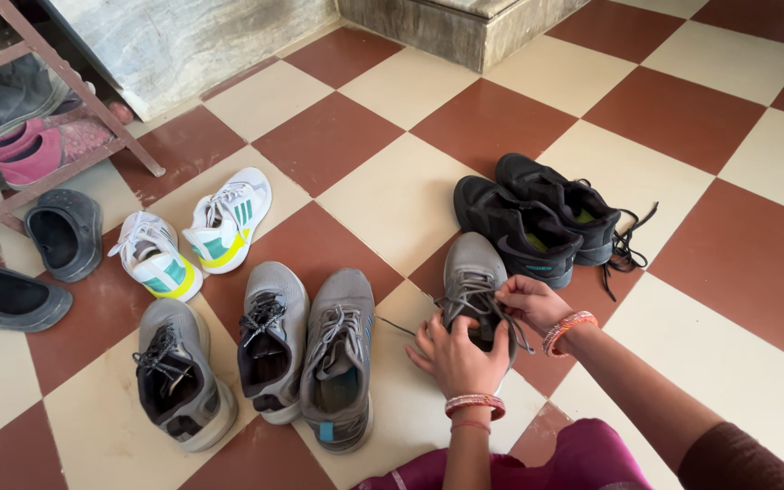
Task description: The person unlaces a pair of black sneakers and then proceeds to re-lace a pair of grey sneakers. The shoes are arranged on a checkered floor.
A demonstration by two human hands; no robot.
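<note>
4 grey sneakers (475,272), 2 hands (492,331)

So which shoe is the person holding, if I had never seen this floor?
Start on the red and cream checkered tile floor and find the pair of black lace-up sneakers. Just in front of them stands a single grey mesh sneaker. It is the only shoe with hands on it: the left hand steadies it while the right hand pinches its grey laces.
</note>
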